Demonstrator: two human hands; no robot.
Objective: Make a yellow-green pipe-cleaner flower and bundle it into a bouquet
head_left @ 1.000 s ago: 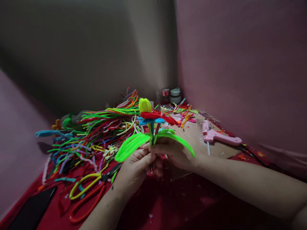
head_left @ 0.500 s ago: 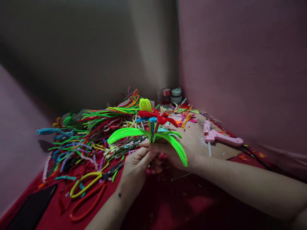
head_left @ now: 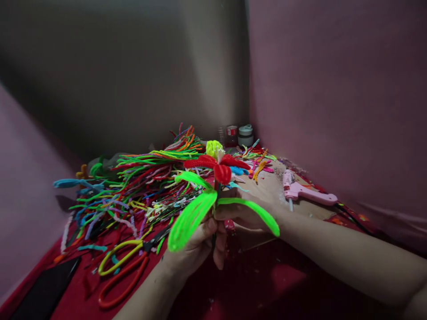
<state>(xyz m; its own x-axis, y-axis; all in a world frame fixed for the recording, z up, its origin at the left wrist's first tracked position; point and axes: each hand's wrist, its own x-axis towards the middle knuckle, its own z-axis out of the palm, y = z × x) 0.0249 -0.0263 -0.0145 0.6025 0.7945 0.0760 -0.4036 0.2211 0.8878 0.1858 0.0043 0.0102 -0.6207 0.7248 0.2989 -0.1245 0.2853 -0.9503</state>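
Note:
Both hands hold one pipe cleaner flower (head_left: 222, 173) upright in front of me. It has red petals with pale stamens, a yellow bloom (head_left: 213, 147) behind, some blue partly hidden, and long bright green leaves (head_left: 191, 222) spreading to the sides. My left hand (head_left: 200, 242) pinches the stem from below, partly covered by a leaf. My right hand (head_left: 238, 209) grips the stem just under the leaves, its fingers closed around it. Scissors (head_left: 143, 246) with one yellow and one red handle lie left of my left hand.
A heap of colourful pipe cleaners (head_left: 147, 164) spreads over the red cloth (head_left: 253, 284) at left. To the right, a pink glue gun (head_left: 310, 193) rests on cardboard. A black phone-like slab (head_left: 46, 289) lies front left. A lidded cup (head_left: 245, 134) and a jar (head_left: 231, 135) stand at the back.
The flower has been turned in my hands: the red bloom now faces me, the yellow one sits behind it, and a green leaf swings forward over my left hand.

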